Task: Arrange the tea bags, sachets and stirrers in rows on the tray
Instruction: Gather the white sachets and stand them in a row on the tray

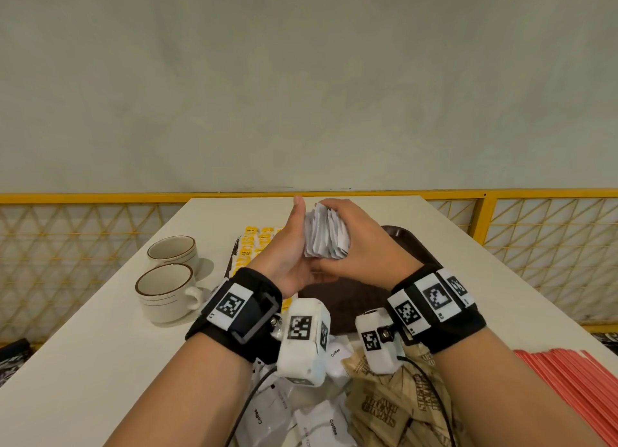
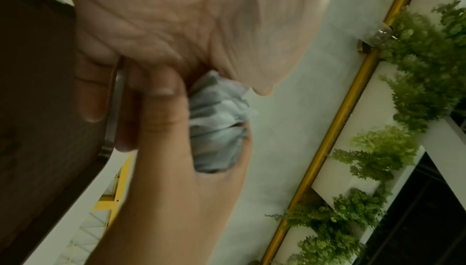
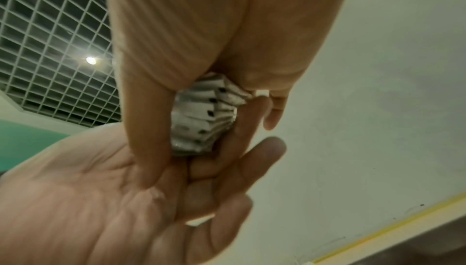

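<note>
Above the brown tray both hands hold up a thick stack of white sachets. My right hand grips the stack, fingers curled over its top and thumb underneath. My left hand stands flat against the stack's left side with its fingers straight up. The stack's edges show between the palms in the left wrist view and the right wrist view. Yellow tea bags lie in rows on the tray's left part. Loose white coffee sachets, brown sugar sachets and red stirrers lie on the near table.
Two cream cups, one at the front and one behind it, stand left of the tray. The white table ends at a yellow lattice railing behind and to the sides. The tray's middle and right are bare.
</note>
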`<state>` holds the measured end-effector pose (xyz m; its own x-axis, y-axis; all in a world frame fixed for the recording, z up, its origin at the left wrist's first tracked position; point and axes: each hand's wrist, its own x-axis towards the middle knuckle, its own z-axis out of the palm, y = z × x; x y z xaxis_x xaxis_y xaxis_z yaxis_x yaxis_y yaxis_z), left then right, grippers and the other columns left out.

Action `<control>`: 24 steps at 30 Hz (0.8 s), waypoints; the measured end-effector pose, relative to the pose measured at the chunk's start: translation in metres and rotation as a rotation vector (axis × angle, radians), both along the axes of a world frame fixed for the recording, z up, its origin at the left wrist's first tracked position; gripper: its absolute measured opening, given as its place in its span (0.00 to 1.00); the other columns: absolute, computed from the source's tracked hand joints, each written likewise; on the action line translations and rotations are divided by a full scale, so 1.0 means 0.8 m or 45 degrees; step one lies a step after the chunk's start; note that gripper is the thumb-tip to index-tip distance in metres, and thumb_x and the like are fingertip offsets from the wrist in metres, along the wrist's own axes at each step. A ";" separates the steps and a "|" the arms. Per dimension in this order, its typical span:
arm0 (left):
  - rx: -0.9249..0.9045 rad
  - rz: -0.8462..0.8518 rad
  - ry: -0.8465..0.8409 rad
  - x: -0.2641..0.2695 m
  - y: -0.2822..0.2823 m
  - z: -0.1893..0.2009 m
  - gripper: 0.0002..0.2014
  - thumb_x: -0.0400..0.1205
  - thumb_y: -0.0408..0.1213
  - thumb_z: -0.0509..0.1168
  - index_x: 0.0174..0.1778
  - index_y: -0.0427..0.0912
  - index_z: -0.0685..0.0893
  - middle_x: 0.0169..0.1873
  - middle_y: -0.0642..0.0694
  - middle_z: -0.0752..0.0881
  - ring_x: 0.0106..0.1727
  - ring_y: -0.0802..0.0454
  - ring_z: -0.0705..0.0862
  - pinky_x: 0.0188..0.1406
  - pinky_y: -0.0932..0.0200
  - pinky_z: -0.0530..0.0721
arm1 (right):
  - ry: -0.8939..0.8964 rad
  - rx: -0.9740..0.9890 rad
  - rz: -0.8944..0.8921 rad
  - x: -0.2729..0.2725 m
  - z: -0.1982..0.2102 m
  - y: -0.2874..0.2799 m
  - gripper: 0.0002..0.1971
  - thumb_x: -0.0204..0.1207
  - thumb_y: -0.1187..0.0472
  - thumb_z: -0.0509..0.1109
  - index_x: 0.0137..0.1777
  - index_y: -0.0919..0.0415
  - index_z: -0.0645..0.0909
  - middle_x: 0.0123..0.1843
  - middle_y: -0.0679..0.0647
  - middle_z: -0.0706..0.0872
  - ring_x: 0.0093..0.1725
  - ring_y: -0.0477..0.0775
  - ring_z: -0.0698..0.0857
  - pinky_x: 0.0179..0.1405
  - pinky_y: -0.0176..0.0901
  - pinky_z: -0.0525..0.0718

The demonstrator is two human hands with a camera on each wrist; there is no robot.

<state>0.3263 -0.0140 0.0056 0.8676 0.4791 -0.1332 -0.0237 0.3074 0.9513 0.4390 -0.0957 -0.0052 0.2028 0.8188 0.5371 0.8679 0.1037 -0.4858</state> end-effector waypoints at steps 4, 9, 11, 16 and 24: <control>-0.018 0.012 -0.025 0.000 0.002 0.002 0.38 0.78 0.71 0.41 0.60 0.45 0.84 0.52 0.42 0.90 0.52 0.48 0.89 0.41 0.55 0.87 | -0.064 -0.099 0.001 -0.002 0.001 0.000 0.45 0.57 0.51 0.86 0.74 0.56 0.69 0.66 0.49 0.77 0.65 0.49 0.78 0.67 0.52 0.76; 0.026 0.019 -0.035 0.002 0.001 -0.002 0.37 0.78 0.70 0.44 0.63 0.45 0.83 0.54 0.44 0.90 0.56 0.50 0.88 0.45 0.55 0.87 | -0.151 -0.100 0.015 -0.008 0.003 0.001 0.43 0.58 0.49 0.85 0.73 0.55 0.70 0.64 0.48 0.80 0.63 0.51 0.80 0.64 0.59 0.77; 0.012 -0.042 -0.052 0.001 -0.002 -0.001 0.35 0.76 0.70 0.48 0.60 0.45 0.84 0.50 0.44 0.91 0.51 0.51 0.89 0.44 0.56 0.88 | -0.143 -0.097 -0.019 -0.007 0.004 0.000 0.42 0.57 0.48 0.84 0.72 0.53 0.71 0.63 0.46 0.81 0.61 0.51 0.81 0.63 0.59 0.78; 0.074 -0.198 -0.143 -0.004 -0.006 -0.002 0.17 0.68 0.41 0.69 0.52 0.42 0.83 0.43 0.43 0.89 0.43 0.51 0.89 0.43 0.54 0.88 | -0.059 0.016 0.005 -0.009 0.007 -0.005 0.38 0.54 0.44 0.76 0.68 0.47 0.72 0.56 0.39 0.81 0.57 0.48 0.83 0.58 0.59 0.81; -0.135 -0.272 -0.398 0.000 -0.004 -0.013 0.14 0.72 0.26 0.66 0.53 0.36 0.83 0.42 0.39 0.89 0.43 0.48 0.90 0.41 0.57 0.88 | -0.183 -0.132 0.063 -0.007 0.021 -0.018 0.52 0.57 0.47 0.84 0.79 0.42 0.58 0.75 0.35 0.69 0.75 0.46 0.66 0.74 0.59 0.64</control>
<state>0.3263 -0.0169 -0.0050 0.9529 0.2811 0.1141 -0.2320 0.4328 0.8711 0.4334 -0.1100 0.0117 0.0885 0.8781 0.4702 0.9241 0.1037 -0.3677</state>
